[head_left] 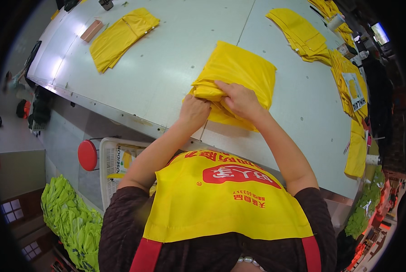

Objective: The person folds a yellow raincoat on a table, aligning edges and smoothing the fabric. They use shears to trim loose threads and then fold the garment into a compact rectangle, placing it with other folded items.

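Note:
A folded bundle of shiny yellow fabric (243, 68), perhaps a rain garment, lies on the pale table near its front edge. At its near left corner several layers are bunched into a thick roll. My left hand (195, 112) is closed at the lower end of that roll, its fingertips tucked out of sight. Across from it, my right hand (241, 100) grips the folds, index finger stretched along the top and the other fingers curled beneath. Whether a separate pouch surrounds the roll, I cannot tell.
Another folded yellow piece (123, 38) lies far left beside a small pinkish-brown block (92, 31). More yellow stacks (300, 34) line the right side. Below the table's front edge (135, 121) are a red stool (88, 155), a white basket (104, 174) and a lime-green heap (71, 222).

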The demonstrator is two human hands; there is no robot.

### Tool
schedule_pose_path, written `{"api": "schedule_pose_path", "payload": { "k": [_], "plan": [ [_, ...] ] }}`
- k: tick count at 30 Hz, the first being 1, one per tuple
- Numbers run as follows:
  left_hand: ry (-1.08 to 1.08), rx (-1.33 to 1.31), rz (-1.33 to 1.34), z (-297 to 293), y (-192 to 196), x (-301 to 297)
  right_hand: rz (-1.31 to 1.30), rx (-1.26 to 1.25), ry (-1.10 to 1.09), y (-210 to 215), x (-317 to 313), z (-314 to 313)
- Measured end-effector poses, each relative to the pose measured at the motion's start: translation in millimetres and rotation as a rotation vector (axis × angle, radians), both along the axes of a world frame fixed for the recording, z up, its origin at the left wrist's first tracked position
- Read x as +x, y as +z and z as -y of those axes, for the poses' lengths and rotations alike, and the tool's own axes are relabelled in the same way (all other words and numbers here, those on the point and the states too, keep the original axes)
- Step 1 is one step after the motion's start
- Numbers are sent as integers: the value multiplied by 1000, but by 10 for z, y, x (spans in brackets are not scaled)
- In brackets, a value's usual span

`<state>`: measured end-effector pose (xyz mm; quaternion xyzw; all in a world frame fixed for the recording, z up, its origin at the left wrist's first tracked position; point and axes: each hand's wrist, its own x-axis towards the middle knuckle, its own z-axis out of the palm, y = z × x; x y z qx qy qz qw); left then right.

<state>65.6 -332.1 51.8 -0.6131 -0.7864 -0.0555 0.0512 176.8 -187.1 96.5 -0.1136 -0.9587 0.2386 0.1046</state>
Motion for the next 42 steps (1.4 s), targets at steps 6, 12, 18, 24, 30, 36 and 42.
{"api": "schedule_pose_path", "payload": {
  "k": [6,12,18,24,30,36,42],
  "plan": [
    [-224,-122,139,329,97,-84,-221,435,139,-592,240,304],
    [-272,-249,157,380,323,-127,244,107,317,-511,140,468],
    [-240,-351,391,178,55,416,315,-291,192,-526,-301,285],
    [-276,97,596,-317,-369,1107,292,-440,185,-470,-360,176],
    [-87,258,777,-106,50,891,215,-1087,119,454,282,-127],
    [-178,204,672,-178,136,918,143,-159,-94,-248,982,-387],
    [-360,320,658,-213,8,984,315,69,-403,-450,643,27]
  ]
}}
